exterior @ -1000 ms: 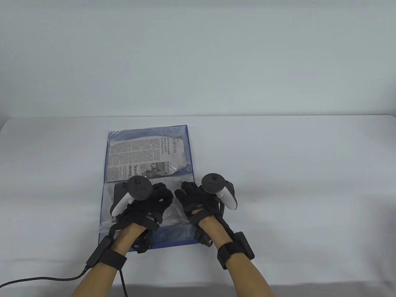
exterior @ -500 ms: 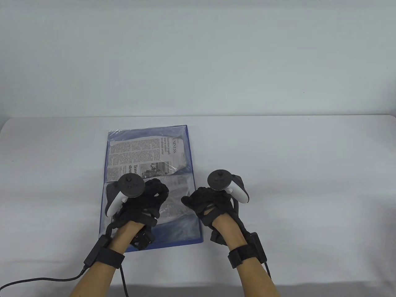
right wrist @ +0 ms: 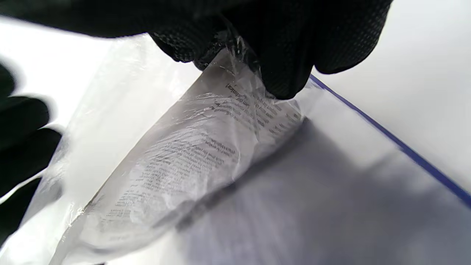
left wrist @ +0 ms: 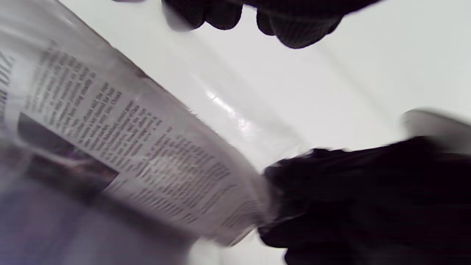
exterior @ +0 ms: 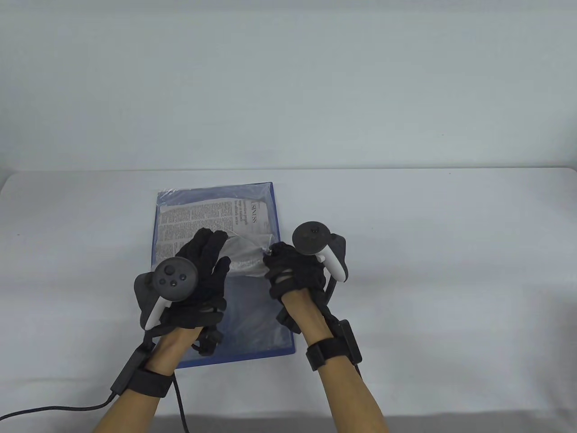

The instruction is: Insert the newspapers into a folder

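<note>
A blue folder [exterior: 257,324] lies open on the table, left of centre. A newspaper [exterior: 203,216] sits in its clear plastic sleeve [exterior: 245,261]. My right hand [exterior: 270,258] pinches the sleeve's right edge and holds the near part raised off the folder. The right wrist view shows the fingertips [right wrist: 283,81] closed on the crinkled sleeve, with the newspaper [right wrist: 184,158] in it, above the folder's blue edge [right wrist: 386,137]. My left hand [exterior: 211,250] is open with fingers spread over the newspaper. In the left wrist view its fingertips [left wrist: 294,29] hang free above the lifted newspaper [left wrist: 128,147].
The white table [exterior: 428,248] stretches to the right of the folder and behind it. A black cable [exterior: 54,408] runs from my left wrist along the table's front edge.
My right hand moved left and forward, took hold of the sleeve's edge and lifted it. My left hand opened, its fingers stretching forward over the newspaper.
</note>
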Motion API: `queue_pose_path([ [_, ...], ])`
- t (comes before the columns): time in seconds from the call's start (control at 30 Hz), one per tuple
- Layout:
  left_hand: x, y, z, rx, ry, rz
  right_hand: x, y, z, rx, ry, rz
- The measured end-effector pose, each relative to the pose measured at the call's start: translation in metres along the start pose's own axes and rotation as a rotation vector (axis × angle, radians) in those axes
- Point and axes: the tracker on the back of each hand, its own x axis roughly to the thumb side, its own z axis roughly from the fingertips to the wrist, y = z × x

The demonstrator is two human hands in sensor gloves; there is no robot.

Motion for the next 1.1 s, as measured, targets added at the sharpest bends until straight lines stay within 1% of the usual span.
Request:
queue_pose_path([
  [0.07,0.005,0.006,0.003,0.030,-0.022,0.002,0.006,-0.012,-0.014,-0.074,0.035,-0.043],
  [0.17,0.002,0.008,0.002,0.042,0.004,-0.038,0.012,-0.022,-0.032,-0.109,0.056,-0.098],
  [0.2,0.000,0.009,0.002,0.046,0.024,-0.059,0.015,-0.026,-0.042,-0.117,0.073,-0.118],
  [0.27,-0.005,0.010,0.000,0.049,0.058,-0.068,0.016,-0.029,-0.056,-0.125,0.078,-0.146],
  [0.33,-0.017,0.011,-0.005,0.022,0.130,-0.025,0.011,-0.024,-0.076,-0.098,0.057,-0.205],
  [0.37,-0.022,0.012,-0.006,0.014,0.159,0.001,0.008,-0.019,-0.082,-0.086,0.048,-0.247],
  [0.4,-0.032,0.013,-0.008,-0.006,0.201,0.048,0.004,-0.013,-0.086,-0.083,0.030,-0.299],
  [0.5,-0.055,0.014,-0.009,-0.040,0.284,0.186,-0.005,-0.006,-0.090,-0.074,0.004,-0.385],
  [0.57,-0.071,0.015,-0.011,-0.070,0.366,0.242,-0.012,-0.009,-0.084,-0.072,-0.043,-0.334],
  [0.63,-0.085,0.015,-0.013,-0.128,0.482,0.239,-0.018,-0.013,-0.072,-0.049,-0.011,-0.224],
  [0.67,-0.095,0.013,-0.014,-0.195,0.584,0.201,-0.024,-0.014,-0.060,-0.024,0.018,-0.121],
  [0.7,-0.102,0.012,-0.015,-0.253,0.654,0.166,-0.028,-0.014,-0.053,-0.001,0.042,-0.059],
  [0.73,-0.112,0.009,-0.015,-0.342,0.741,0.119,-0.034,-0.011,-0.044,0.048,0.080,0.019],
  [0.77,-0.119,0.006,-0.015,-0.401,0.794,0.098,-0.042,-0.007,-0.033,0.127,0.123,0.094],
  [0.8,-0.126,0.002,-0.014,-0.443,0.824,0.092,-0.049,0.000,-0.023,0.190,0.150,0.156],
  [0.83,-0.130,-0.003,-0.012,-0.444,0.830,0.093,-0.061,0.010,-0.011,0.257,0.185,0.221],
  [0.87,-0.131,-0.007,-0.011,-0.450,0.838,0.070,-0.072,0.020,0.000,0.292,0.234,0.261],
  [0.9,-0.132,-0.009,-0.011,-0.469,0.856,0.041,-0.079,0.028,0.006,0.304,0.254,0.277],
  [0.97,-0.135,-0.018,-0.009,-0.509,0.903,-0.043,-0.085,0.046,0.013,0.325,0.182,0.289],
  [1.0,-0.138,-0.022,-0.008,-0.528,0.921,-0.051,-0.086,0.050,0.014,0.330,0.185,0.304],
  [1.03,-0.142,-0.028,-0.006,-0.569,0.937,-0.042,-0.085,0.055,0.015,0.333,0.186,0.341],
  [1.1,-0.143,-0.035,-0.005,-0.644,0.906,0.027,-0.081,0.060,0.013,0.351,0.188,0.416],
])
